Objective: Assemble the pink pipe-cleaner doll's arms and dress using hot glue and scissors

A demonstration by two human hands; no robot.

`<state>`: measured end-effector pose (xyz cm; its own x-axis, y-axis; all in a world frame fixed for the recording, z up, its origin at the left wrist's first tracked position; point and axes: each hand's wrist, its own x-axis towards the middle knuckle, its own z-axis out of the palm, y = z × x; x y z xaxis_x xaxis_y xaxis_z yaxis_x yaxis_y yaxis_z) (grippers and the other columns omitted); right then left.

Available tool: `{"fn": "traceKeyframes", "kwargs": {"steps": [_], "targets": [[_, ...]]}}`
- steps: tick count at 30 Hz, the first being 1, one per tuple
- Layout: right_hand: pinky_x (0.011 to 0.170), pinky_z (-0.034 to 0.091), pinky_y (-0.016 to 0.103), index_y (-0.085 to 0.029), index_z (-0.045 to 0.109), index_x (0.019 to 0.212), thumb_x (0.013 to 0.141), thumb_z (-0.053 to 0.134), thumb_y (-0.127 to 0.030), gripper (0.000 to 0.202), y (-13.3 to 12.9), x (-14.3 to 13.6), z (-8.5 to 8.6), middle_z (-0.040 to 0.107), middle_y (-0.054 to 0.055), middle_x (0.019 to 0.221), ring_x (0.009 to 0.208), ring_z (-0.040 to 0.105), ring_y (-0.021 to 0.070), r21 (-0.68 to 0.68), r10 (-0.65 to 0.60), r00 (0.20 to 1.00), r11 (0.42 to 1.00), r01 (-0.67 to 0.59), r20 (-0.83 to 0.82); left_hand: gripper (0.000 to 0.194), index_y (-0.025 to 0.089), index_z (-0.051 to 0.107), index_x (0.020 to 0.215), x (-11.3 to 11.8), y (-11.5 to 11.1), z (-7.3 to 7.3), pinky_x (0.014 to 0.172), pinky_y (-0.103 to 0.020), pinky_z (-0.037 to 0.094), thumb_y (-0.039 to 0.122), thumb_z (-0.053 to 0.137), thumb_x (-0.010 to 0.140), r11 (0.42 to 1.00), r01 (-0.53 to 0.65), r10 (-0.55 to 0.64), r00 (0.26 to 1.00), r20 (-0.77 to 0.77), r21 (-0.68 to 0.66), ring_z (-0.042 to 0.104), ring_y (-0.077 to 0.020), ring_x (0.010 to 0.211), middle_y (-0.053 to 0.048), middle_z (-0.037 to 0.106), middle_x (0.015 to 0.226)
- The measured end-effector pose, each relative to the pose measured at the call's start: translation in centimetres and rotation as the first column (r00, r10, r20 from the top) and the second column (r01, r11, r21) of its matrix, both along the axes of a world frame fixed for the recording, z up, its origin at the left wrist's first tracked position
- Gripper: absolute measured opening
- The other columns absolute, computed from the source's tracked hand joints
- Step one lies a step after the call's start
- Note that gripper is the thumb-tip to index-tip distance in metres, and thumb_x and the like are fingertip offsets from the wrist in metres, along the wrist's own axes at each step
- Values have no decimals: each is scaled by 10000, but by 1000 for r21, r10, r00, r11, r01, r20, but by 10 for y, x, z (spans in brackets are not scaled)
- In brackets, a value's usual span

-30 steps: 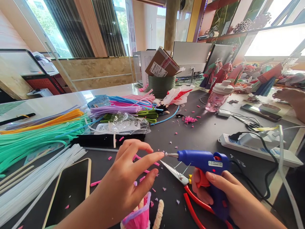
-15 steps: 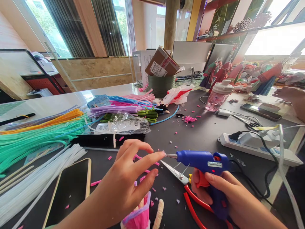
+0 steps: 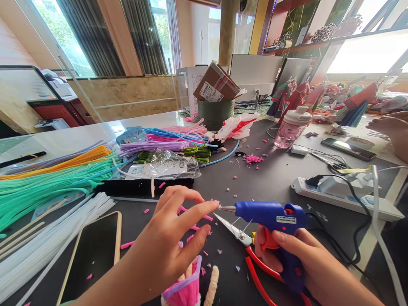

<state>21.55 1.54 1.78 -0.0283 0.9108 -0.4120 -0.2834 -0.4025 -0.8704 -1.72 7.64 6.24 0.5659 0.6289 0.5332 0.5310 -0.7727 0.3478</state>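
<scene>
My right hand [image 3: 296, 255] is wrapped round the handle of a blue hot glue gun [image 3: 270, 214], fingers on its orange-red trigger, metal nozzle pointing left. My left hand [image 3: 178, 229] has its fingers apart, the index fingertip at the nozzle's tip; whether a tiny bit of glue sits there I cannot make out. Below my left hand stands a pink and lilac pipe-cleaner piece [image 3: 185, 287], partly hidden by the hand. A cream fuzzy stick [image 3: 211, 284] lies beside it. Scissors with red handles [image 3: 258, 276] lie under the glue gun, blades toward the left.
Bundles of green pipe cleaners [image 3: 60, 180] and white pipe cleaners [image 3: 70, 242] lie left, near a phone [image 3: 92, 255]. A power strip [image 3: 344, 199] with cables is at right, a pink bottle [image 3: 292, 127] behind. Pink scraps [image 3: 253, 158] dot the table. Another person's hand [image 3: 392, 127] shows far right.
Almost nothing differs. The glue gun and my left index finger have shifted very slightly to the left in the picture, still meeting at the nozzle tip.
</scene>
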Motion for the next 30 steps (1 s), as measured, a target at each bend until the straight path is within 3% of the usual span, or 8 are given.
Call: {"fn": "traceKeyframes", "kwargs": {"steps": [30], "targets": [[526,341,238,-152,681,740,659,728,-507,367,1,-1,4,566,10,544,528,458,111,3,17,998,1000,-16,-61,378,296,551,1172,-1,1,-1,927,-392,419,93,479,861,1000,0,0,1000,-11,-17,477,-201,1013,-42,533,1040]]}}
